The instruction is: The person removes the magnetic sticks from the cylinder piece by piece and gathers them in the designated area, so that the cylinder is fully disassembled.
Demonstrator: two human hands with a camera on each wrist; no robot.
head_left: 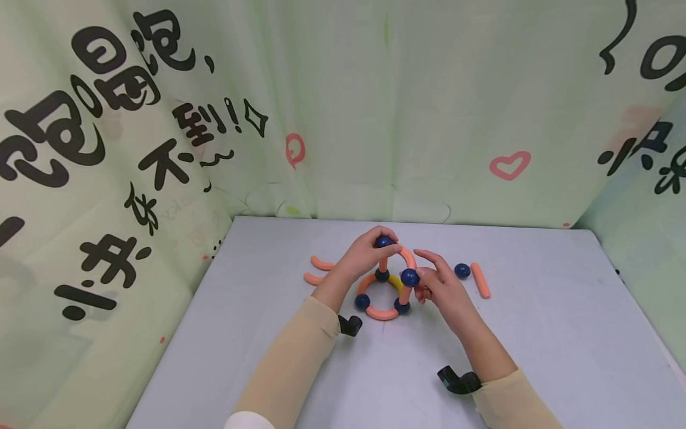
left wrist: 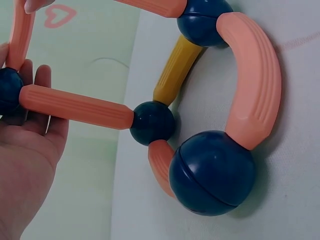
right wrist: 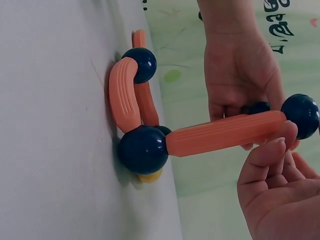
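Observation:
A toy of building sticks and balls stands on the table. Its base ring joins three blue balls with orange curved sticks point(head_left: 382, 313) and a yellow curved stick point(left wrist: 177, 70). Two straight orange sticks point(left wrist: 77, 106) rise from it, each topped by a blue ball; an orange curved stick point(head_left: 408, 257) spans these tops. My left hand point(head_left: 365, 257) grips the left top ball point(head_left: 383, 242), fingers behind it. At the right top ball point(head_left: 409, 277), my right hand point(head_left: 442, 289) has thumb and curled fingers at the ball and stick end. Its exact contact is partly hidden.
Right of the toy lie a loose blue ball point(head_left: 462, 271) and a straight orange stick point(head_left: 480, 280). Two orange curved sticks point(head_left: 321, 263) lie left, partly behind my left forearm. Printed curtains point(head_left: 343, 119) border the white table point(head_left: 557, 322) at the back and sides.

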